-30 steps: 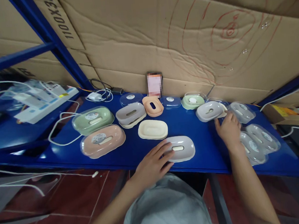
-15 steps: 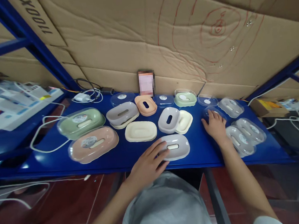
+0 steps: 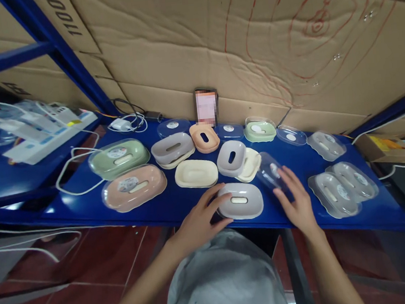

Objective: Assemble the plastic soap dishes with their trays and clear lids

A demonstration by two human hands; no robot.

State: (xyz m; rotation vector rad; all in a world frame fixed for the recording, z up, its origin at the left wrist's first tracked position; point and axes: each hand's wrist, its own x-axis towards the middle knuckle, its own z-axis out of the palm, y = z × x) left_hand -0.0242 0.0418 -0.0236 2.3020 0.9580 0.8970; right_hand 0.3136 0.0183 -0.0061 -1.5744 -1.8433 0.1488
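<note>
A grey soap dish (image 3: 251,208) with a slot in its middle sits near the table's front edge. My left hand (image 3: 205,214) reaches round its left end, fingers on the far rim and thumb by the near rim. To the right, my right hand (image 3: 295,198) grips a clear plastic lid (image 3: 268,170) by its right side; the lid bears a round label and is tilted above the table. Behind the dish, a grey tray (image 3: 231,158) with a slot leans on a cream base (image 3: 251,164). A cream base (image 3: 195,174) lies beyond my left hand.
Lidded green (image 3: 117,159) and pink (image 3: 134,188) dishes are at left, several lidded grey ones (image 3: 335,194) at right. Farther back are an orange tray (image 3: 204,138), a lidded green dish (image 3: 259,129) and a loose clear lid (image 3: 291,136). A phone (image 3: 206,106) leans on the cardboard.
My right hand has picked up the clear lid from the table's right part and brought it left, towards the grey dish. My left hand stays at the dish. The view has shifted slightly.
</note>
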